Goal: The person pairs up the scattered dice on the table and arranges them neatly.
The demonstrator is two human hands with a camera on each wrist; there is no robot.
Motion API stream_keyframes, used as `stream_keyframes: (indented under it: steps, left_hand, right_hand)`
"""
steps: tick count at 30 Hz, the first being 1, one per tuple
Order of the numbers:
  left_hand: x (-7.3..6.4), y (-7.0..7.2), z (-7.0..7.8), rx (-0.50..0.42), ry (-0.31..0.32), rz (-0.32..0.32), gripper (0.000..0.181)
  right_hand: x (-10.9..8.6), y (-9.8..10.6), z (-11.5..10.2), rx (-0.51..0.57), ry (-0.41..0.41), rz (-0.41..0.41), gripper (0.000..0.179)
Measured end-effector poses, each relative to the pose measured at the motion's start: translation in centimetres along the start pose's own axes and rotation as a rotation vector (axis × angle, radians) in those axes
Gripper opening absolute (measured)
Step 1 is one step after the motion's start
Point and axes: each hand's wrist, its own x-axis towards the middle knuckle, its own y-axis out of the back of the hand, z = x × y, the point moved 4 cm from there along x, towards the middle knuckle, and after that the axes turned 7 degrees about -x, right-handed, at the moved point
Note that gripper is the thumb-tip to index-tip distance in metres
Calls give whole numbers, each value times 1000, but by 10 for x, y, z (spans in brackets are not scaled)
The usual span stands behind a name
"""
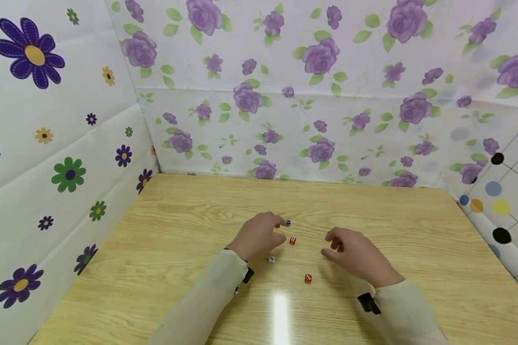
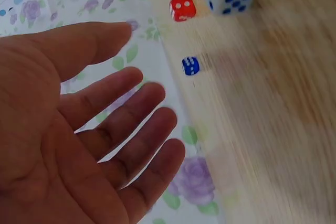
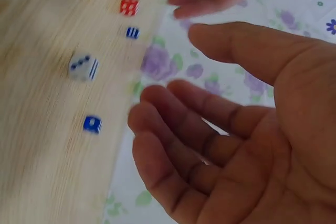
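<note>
Several small dice lie scattered on the wooden table. My left hand (image 1: 260,235) hovers over them with relaxed fingers and an empty palm. A blue die (image 1: 288,223) shows just beyond its fingertips, a red die (image 1: 292,241) lies right of its thumb, and a white die (image 1: 272,259) sits below it. Across from it, my right hand (image 1: 357,253) hangs loosely curled and holds nothing. In the right wrist view, a white die (image 3: 82,66) and a blue die (image 3: 92,124) lie near its fingers; the head view mostly hides them. Another red die (image 1: 308,278) rests nearer me, between the wrists.
The light wooden table (image 1: 190,215) meets a flower-printed cloth wall (image 1: 285,129) at the back and another patterned wall (image 1: 69,215) on the left. A dotted covering (image 1: 509,230) borders the right side. Both wrists wear dark straps (image 1: 368,303).
</note>
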Motion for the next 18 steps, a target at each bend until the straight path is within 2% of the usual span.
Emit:
stream_keyframes:
  steps: [5, 10, 18]
  left_hand:
    - [8, -11, 0, -31, 32, -89, 32]
    - [16, -20, -1, -2, 32, -118, 32]
    - [24, -31, 5, 44, 18, -135, 28]
  right_hand:
    - [3, -15, -14, 53, 104, -100, 14]
    - [0, -27, -22, 99, 211, -201, 7]
    - [-4, -38, -22, 147, 237, -300, 5]
